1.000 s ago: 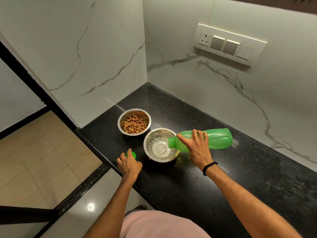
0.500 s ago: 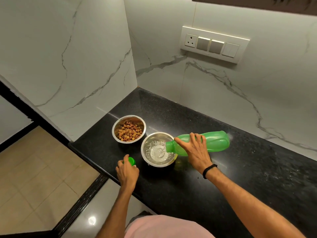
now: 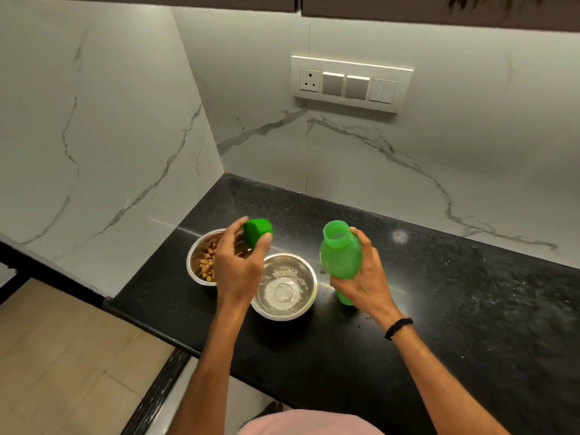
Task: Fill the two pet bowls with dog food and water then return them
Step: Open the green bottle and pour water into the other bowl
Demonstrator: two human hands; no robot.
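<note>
Two steel bowls stand side by side on the black counter [image 3: 439,309]. The left bowl [image 3: 196,262] holds brown kibble and is partly hidden by my left hand [image 3: 238,268]. The right bowl [image 3: 285,287] holds water. My left hand pinches a green cap [image 3: 258,231], raised above the kibble bowl. My right hand [image 3: 364,277] grips the green bottle [image 3: 340,259] upright, just right of the water bowl, with its mouth uncapped and facing up.
Marble walls meet in a corner behind the bowls. A switch plate [image 3: 351,84] with a socket is on the back wall. The counter's front edge runs along the left, with tiled floor [image 3: 62,356] below it.
My right hand has tipped the bottle from pouring over the water bowl back to upright. My left hand has lifted the cap off the counter and raised it above the bowls.
</note>
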